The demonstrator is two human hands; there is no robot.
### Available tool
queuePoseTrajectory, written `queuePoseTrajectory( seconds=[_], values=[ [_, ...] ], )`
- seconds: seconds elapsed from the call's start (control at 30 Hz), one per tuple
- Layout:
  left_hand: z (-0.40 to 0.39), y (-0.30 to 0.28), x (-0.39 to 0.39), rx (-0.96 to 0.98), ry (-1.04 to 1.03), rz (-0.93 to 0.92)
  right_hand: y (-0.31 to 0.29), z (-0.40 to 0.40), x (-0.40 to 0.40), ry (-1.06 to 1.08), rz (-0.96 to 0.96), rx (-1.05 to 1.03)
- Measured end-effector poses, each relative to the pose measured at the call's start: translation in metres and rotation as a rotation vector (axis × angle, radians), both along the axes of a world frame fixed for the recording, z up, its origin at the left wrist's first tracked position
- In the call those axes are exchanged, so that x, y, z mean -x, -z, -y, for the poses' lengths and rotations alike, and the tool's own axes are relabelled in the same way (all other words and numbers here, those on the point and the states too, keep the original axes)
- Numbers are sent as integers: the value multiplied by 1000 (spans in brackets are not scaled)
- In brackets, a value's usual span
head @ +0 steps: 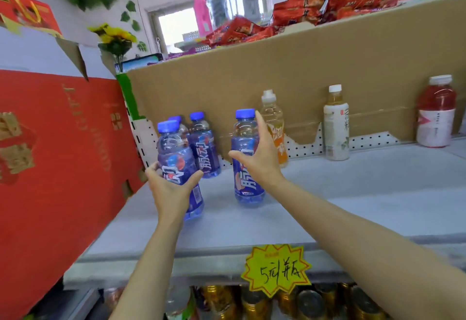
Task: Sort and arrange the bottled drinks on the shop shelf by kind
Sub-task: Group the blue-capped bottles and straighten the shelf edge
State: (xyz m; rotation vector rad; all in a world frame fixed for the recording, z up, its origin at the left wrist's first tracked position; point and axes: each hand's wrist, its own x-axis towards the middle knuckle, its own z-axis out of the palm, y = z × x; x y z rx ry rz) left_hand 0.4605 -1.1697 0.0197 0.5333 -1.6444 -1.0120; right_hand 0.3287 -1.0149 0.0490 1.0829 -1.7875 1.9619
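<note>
Several blue-capped, blue-labelled drink bottles stand on the grey shelf. My left hand grips the front left blue bottle around its lower half. Two more blue bottles stand just behind it by the perforated back panel. My right hand wraps around the right side of a separate blue bottle standing in the middle of the shelf. Behind that hand stands an orange-labelled clear bottle. Further right are a white tea bottle and a red drink bottle.
A red carton walls off the shelf's left end. Brown cardboard backs the shelf, with red snack packs above it. A yellow price tag hangs on the shelf's front edge. Gold-topped cans sit on the shelf below.
</note>
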Motion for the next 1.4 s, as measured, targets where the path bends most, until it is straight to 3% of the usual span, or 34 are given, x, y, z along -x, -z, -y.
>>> queuePoseTrajectory(
  seconds=[0.47, 0.67, 0.8, 0.97, 1.4],
  values=[
    [61, 8, 25, -47, 64, 98, 5, 88, 52, 180, -84, -234],
    [79, 1, 34, -70, 95, 216, 1, 105, 77, 108, 12, -333],
    [84, 5, 28, -71, 66, 387, 3, 109, 81, 285, 108, -516],
    [94, 7, 34, -113, 51, 502, 9, 116, 80, 240, 137, -429],
    [119, 6, 67, -147, 16, 568, 21, 131, 92, 268, 102, -380]
  ],
)
